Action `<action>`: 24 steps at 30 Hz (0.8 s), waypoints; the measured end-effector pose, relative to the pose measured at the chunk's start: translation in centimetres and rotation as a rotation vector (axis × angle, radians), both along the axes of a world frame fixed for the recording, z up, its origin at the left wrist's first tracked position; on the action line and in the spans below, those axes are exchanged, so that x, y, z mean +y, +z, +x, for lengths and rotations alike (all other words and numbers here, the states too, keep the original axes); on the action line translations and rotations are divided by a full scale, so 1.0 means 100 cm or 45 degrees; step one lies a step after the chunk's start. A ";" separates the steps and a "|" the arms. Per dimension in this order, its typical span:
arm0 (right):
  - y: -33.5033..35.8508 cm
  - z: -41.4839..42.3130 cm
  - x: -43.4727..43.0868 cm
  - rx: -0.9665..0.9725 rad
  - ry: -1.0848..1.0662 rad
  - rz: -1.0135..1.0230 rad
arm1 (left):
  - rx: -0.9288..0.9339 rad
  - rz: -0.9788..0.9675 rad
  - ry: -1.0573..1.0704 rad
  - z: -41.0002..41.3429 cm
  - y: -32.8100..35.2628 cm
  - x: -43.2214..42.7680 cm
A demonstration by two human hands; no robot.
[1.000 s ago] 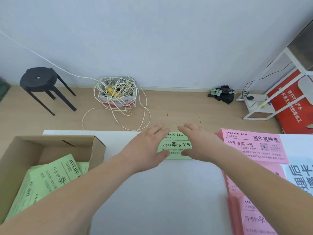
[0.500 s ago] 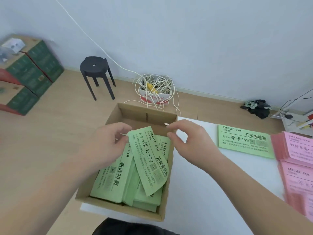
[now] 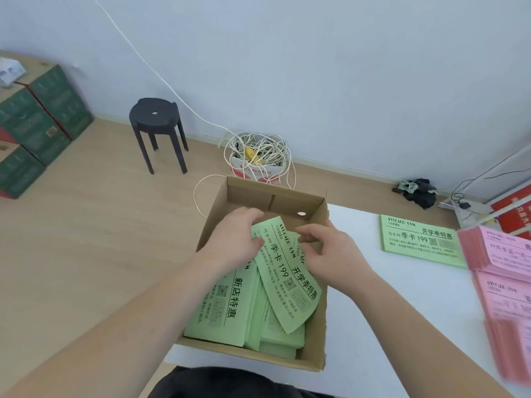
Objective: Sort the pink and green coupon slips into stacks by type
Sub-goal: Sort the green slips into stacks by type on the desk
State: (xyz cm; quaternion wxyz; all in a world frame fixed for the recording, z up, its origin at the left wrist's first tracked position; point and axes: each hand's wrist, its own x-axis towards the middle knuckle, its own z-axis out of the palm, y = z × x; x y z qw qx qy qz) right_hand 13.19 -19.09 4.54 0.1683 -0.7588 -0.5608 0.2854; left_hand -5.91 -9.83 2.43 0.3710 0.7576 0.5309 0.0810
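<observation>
Slip (image 3: 287, 278), green, is found topmost in the box (image 3: 250, 193), tilted across the loose slips (image 3: 258, 326) beneath. Its long axis is run from the far end, at the fingers, toward the box's near right corner, and the near end is rested on the pile.

The far end is gripped by the left hand (image 3: 230, 245), thumb on the printed face, fingers curled over the top edge. The right hand (image 3: 333, 257) is held at the slip's right edge, fingers curled and seemingly pinched on it. Whether a lower slip is caught too cannot be told.

Print read on it: "AVOCADO·GYM", "月卡99 季卡199", "开学季特惠". A neighbouring slip (image 3: 224, 300) is headed "新店特惠", so a different type is judged.

The same "开学季特惠", "季卡 199" print is seen on the green stack (image 3: 419, 244) on the table (image 3: 373, 311), well apart to the right of the box and nearer the right hand. A rightward carry is judged due next.

Pink stacks (image 3: 505, 262), one marked "AVOCADO·GYM", are laid beyond it at the table's right edge.
</observation>
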 end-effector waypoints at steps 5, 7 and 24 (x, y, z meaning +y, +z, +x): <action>0.006 -0.001 0.000 0.070 -0.039 -0.036 | -0.021 -0.081 -0.144 -0.008 0.006 0.010; 0.007 -0.002 -0.003 0.118 -0.053 0.025 | 0.031 -0.073 -0.212 -0.012 0.015 0.017; 0.019 0.010 0.007 -0.335 -0.056 0.156 | -0.420 -0.085 0.059 -0.029 0.044 0.033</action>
